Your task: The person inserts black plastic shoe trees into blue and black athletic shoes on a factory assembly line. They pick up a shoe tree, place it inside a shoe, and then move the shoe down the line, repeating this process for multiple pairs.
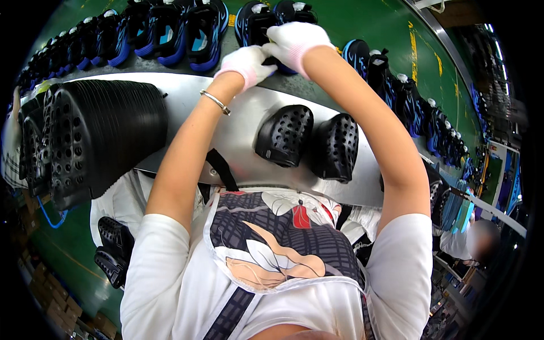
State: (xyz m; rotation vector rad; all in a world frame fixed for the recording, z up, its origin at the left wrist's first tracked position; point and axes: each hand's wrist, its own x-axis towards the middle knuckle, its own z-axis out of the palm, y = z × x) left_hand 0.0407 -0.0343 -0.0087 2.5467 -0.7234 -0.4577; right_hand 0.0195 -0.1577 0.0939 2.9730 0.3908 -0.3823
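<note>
Both arms reach forward over a metal worktable (238, 127) to the conveyor line. My left hand (247, 63), in a white glove with a bracelet at the wrist, and my right hand (293, 43), also gloved, close together on a black and blue shoe (262, 25) on the green belt (362, 25). Two black perforated clog uppers (285, 135) (338, 146) lie side by side on the table below my arms.
A long nested stack of black perforated uppers (96, 136) lies on the table's left. Black and blue shoes (170, 31) line the belt, continuing down the right (413, 105). More black pieces (113, 249) sit low left. Another person (476, 241) is at lower right.
</note>
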